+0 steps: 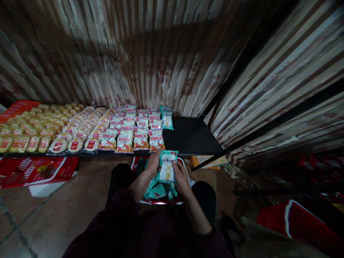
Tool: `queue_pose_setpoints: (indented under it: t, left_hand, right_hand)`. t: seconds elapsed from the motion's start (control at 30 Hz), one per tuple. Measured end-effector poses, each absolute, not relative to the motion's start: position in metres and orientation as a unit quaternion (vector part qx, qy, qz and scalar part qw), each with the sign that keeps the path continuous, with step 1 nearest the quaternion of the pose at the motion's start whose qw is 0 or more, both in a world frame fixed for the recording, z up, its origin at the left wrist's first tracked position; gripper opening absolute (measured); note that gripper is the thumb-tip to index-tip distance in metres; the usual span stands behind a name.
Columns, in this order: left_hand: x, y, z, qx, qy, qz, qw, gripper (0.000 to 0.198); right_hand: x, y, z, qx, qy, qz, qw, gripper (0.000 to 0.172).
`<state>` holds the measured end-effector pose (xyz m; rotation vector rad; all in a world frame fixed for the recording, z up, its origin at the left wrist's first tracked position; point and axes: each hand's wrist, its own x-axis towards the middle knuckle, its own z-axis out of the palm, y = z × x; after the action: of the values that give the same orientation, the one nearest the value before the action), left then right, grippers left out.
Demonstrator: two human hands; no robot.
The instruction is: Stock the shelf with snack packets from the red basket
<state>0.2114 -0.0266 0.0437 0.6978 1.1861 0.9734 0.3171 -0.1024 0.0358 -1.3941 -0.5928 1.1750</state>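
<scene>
Between my two hands is a teal and white snack bag (167, 168), held upright over a red basket (163, 202). My left hand (152, 164) closes on the bag's left edge, and my right hand (182, 176) grips its right side. More teal snack bags (158, 191) lie in the basket, partly hidden by my hands and the held bag. On the black shelf (192, 138) just ahead, two teal bags (167, 120) stand one before the other at the back. Left of them, rows of white snack bags with striped edges (133, 138) fill the shelf.
Round wrapped cakes (75, 144) and yellow packaged cakes (33, 143) line the shelf's left part. A red basket (40, 170) sits below at left, another red basket (301, 222) at lower right. Striped curtain (150, 53) hangs behind; a black post (242, 68) rises at right.
</scene>
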Motion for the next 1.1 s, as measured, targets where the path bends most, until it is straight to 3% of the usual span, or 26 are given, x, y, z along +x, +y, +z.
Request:
queue_pose_setpoints:
  t: [0.13,0.33,0.57,0.83,1.1]
  left_hand:
    - [0.21,-0.028,0.046,0.325,0.509,0.439,0.665,0.034]
    - [0.202,-0.036,0.056,0.37,0.505,0.451,0.636,0.017]
    - [0.202,-0.072,0.077,0.549,0.425,0.49,0.527,0.029]
    - [0.215,-0.076,0.074,0.401,0.415,0.495,0.65,0.05]
    - [0.216,-0.073,0.082,0.214,0.315,0.462,0.801,0.052]
  right_hand:
    - [0.315,-0.101,0.037,-0.584,-0.243,0.502,0.589,0.051]
    - [0.32,-0.091,0.035,-0.595,-0.201,0.47,0.621,0.049]
    - [0.327,-0.087,0.042,-0.618,-0.217,0.407,0.636,0.052]
    - [0.328,-0.104,0.082,-0.642,-0.331,0.358,0.592,0.057]
    - [0.322,-0.112,0.087,-0.597,-0.465,0.314,0.573,0.045]
